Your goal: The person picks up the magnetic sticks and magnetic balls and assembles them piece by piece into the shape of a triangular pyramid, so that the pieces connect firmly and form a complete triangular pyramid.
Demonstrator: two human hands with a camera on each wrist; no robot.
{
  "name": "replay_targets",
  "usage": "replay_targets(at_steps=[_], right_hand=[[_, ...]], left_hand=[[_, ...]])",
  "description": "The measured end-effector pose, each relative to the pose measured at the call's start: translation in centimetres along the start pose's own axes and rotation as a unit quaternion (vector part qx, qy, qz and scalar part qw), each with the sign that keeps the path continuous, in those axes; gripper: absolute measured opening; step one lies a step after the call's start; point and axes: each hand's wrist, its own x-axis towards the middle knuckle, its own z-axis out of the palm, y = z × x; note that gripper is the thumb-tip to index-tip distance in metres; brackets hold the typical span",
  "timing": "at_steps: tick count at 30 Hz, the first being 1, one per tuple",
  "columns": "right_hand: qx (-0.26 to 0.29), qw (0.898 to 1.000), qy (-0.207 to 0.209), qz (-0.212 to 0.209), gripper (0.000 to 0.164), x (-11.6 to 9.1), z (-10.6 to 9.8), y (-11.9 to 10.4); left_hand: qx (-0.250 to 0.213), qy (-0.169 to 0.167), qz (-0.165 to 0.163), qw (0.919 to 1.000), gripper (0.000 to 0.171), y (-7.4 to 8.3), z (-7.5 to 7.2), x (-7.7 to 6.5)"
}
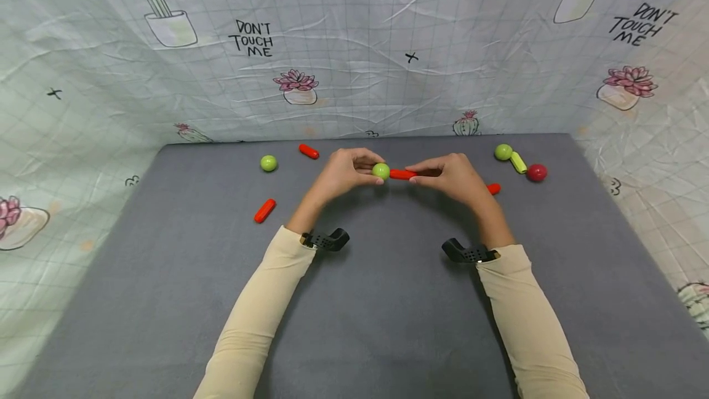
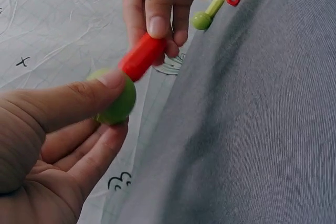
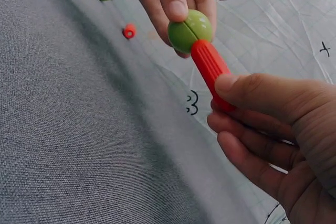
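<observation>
Between thumb and fingers, my left hand (image 1: 346,170) pinches a green ball (image 1: 381,170). From the other side my right hand (image 1: 450,177) grips a red ribbed stick (image 1: 402,174) by its far end. The stick's near end meets the ball; in the right wrist view the stick (image 3: 206,65) touches the green ball (image 3: 191,31), which has a seam line. Whether the stick sits inside a hole in the ball cannot be told. Both hands are held above the grey table, near its back edge.
Left on the grey table (image 1: 166,276) lie a green ball (image 1: 268,163) and red sticks (image 1: 308,151). At the right are a green ball (image 1: 503,152) touching a yellow-green stick (image 1: 518,162), a red ball (image 1: 536,172) and a partly hidden red stick (image 1: 493,189). Patterned cloth (image 1: 354,36) hangs behind.
</observation>
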Motion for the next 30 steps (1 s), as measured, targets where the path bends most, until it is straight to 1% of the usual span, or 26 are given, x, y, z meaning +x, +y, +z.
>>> replay_targets(at_steps=[4,12,17,22,27,30], right_hand=[[-0.002,1.0,-0.007,-0.001,0.027,0.0,-0.1,0.0],[0.005,0.999,-0.026,0.02,0.027,0.1,-0.2,0.2],[0.005,0.999,-0.035,0.028,0.027,0.2,-0.1,0.5],[-0.001,0.998,-0.062,0.03,0.027,0.2,-0.3,0.5],[-0.015,0.996,-0.078,0.034,0.026,0.0,-0.1,0.7],[-0.017,0.996,-0.079,0.042,0.026,-0.2,0.3,0.9]], left_hand=[[-0.005,-0.005,0.002,1.0,0.035,0.2,0.2,0.2],[-0.004,-0.003,-0.013,0.9999,0.035,0.2,0.4,0.3],[-0.013,-0.001,-0.024,0.9996,0.038,0.1,0.4,0.5],[-0.007,-0.003,-0.042,0.9991,0.038,-0.3,0.7,0.7],[-0.003,-0.02,-0.04,0.999,0.034,-1.0,1.3,1.0],[0.004,-0.022,-0.043,0.9988,0.034,-1.3,1.7,1.0]])
